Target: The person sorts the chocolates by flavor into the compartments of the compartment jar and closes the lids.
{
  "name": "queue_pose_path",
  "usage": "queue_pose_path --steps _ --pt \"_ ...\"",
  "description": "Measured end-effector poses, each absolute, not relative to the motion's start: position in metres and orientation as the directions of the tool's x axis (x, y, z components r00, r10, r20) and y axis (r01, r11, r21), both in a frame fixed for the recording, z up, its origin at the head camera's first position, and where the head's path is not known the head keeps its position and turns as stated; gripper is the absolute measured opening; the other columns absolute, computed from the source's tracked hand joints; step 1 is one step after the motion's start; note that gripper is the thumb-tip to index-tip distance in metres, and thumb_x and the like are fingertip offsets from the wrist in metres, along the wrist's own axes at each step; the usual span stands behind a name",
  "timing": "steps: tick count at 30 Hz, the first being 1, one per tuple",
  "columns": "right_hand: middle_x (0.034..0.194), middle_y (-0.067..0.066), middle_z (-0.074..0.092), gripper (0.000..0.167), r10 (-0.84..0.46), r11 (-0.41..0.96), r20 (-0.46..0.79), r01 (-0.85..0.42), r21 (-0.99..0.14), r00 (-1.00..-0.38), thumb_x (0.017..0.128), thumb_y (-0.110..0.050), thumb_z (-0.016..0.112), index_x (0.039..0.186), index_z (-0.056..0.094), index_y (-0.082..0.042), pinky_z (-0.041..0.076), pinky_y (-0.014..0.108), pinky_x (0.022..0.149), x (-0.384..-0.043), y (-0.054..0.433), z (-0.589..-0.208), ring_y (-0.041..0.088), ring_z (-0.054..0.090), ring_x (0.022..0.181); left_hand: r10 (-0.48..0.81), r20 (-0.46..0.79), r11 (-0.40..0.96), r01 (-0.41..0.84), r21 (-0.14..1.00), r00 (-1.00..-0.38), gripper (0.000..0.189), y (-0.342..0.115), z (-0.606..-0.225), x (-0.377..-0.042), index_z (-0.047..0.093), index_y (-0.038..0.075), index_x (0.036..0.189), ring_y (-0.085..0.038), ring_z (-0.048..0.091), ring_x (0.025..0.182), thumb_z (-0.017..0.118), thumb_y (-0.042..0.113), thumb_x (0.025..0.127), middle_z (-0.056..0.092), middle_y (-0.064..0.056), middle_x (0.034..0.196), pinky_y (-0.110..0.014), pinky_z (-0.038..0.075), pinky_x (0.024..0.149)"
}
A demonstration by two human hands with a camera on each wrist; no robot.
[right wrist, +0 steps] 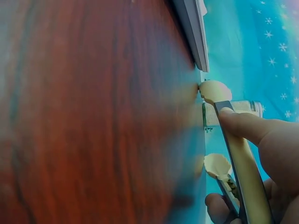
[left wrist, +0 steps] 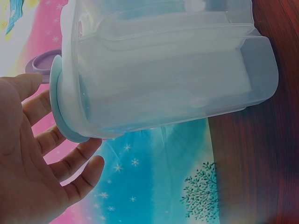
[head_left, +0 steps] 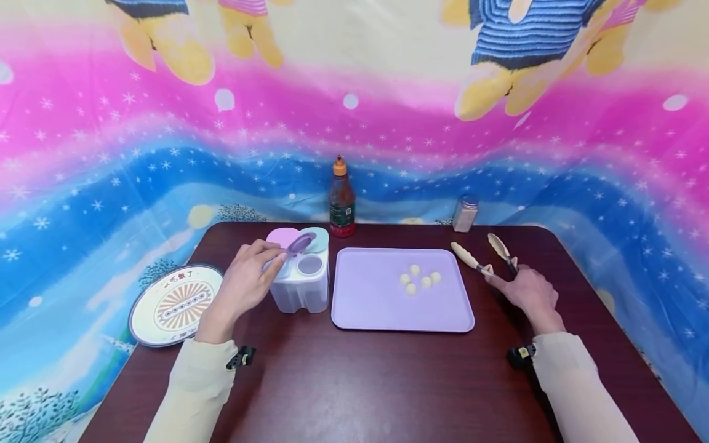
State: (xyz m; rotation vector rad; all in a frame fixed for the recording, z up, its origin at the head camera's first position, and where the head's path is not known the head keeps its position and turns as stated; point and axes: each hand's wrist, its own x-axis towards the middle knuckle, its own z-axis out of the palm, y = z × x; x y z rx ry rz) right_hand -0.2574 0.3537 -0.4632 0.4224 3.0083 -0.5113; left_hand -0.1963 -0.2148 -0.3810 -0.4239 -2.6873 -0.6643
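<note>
At the clear multi-compartment container [head_left: 301, 296], my left hand [head_left: 244, 280] pinches a raised purple flip lid [head_left: 301, 243] between thumb and index finger. The other fingers spread beside the container's light-blue lid [left wrist: 58, 100]. Below the tilted lid, a round opening [head_left: 309, 264] shows in the white top. My right hand [head_left: 533, 292] grips a pair of tongs [right wrist: 247, 179] with cream scalloped tips, its thumb along one arm. The tongs are spread apart with nothing between the tips, to the right of a lilac tray [head_left: 368, 301]. Several small whitish balls [head_left: 411, 288] lie on the tray.
A patterned oval plate [head_left: 183, 304] lies at the table's left edge, beside my left forearm. A sauce bottle [head_left: 342, 206] with an orange cap stands behind the tray. At the back right is a small spice jar [head_left: 465, 214]. A printed cloth hangs behind the table.
</note>
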Motion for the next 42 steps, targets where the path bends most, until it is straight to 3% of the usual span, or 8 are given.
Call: queue_pose_path --steps 9,16,25,36,42 --pt "0.106 0.031 0.06 0.105 0.268 0.906 -0.086 0.281 -0.317 -0.96 0.077 -0.086 0.053 0.128 0.048 0.006 0.041 0.049 0.062 -0.254 0.358 -0.464 0.041 0.057 0.082 0.196 0.386 0.847 0.354 0.396 -0.902 0.041 -0.215 -0.381 -0.196 0.071 0.004 0.121 -0.036 0.052 0.116 0.049 0.035 0.105 0.064 -0.014 0.127 -0.048 0.042 0.101" --pt "0.121 0.036 0.057 0.112 0.225 0.923 -0.029 0.223 -0.313 -0.974 0.078 -0.087 0.05 0.145 0.041 0.002 0.042 0.051 0.062 -0.25 0.355 -0.459 0.048 0.058 0.089 0.189 0.384 0.852 0.346 0.393 -0.904 0.043 -0.215 -0.381 -0.197 0.071 0.004 0.122 -0.036 0.053 0.116 0.049 0.036 0.105 0.064 -0.014 0.128 -0.048 0.041 0.102" --pt "0.126 0.037 0.057 0.107 0.165 0.941 0.056 0.14 -0.309 -0.985 0.079 -0.084 0.053 0.146 0.043 -0.002 0.043 0.057 0.065 -0.246 0.344 -0.448 0.054 0.059 0.096 0.175 0.351 0.851 0.32 0.416 -0.92 0.046 -0.214 -0.381 -0.195 0.07 0.004 0.123 -0.036 0.052 0.118 0.048 0.04 0.105 0.063 -0.014 0.129 -0.05 0.041 0.103" --pt "0.121 0.033 0.062 0.099 0.064 0.953 0.094 0.032 -0.301 -0.993 0.079 -0.081 0.058 0.143 0.048 -0.006 0.045 0.057 0.066 -0.242 0.324 -0.437 0.052 0.06 0.097 0.16 0.339 0.847 0.305 0.435 -0.927 0.048 -0.213 -0.381 -0.195 0.07 0.006 0.124 -0.034 0.051 0.12 0.047 0.043 0.104 0.062 -0.013 0.131 -0.05 0.042 0.103" --pt "0.104 0.024 0.069 0.09 -0.007 0.955 0.11 -0.039 -0.294 -0.994 0.079 -0.076 0.064 0.139 0.054 -0.009 0.045 0.053 0.065 -0.24 0.317 -0.434 0.044 0.061 0.09 0.15 0.325 0.848 0.291 0.444 -0.934 0.051 -0.213 -0.381 -0.195 0.07 0.005 0.124 -0.035 0.051 0.122 0.046 0.045 0.104 0.061 -0.013 0.133 -0.052 0.042 0.105"
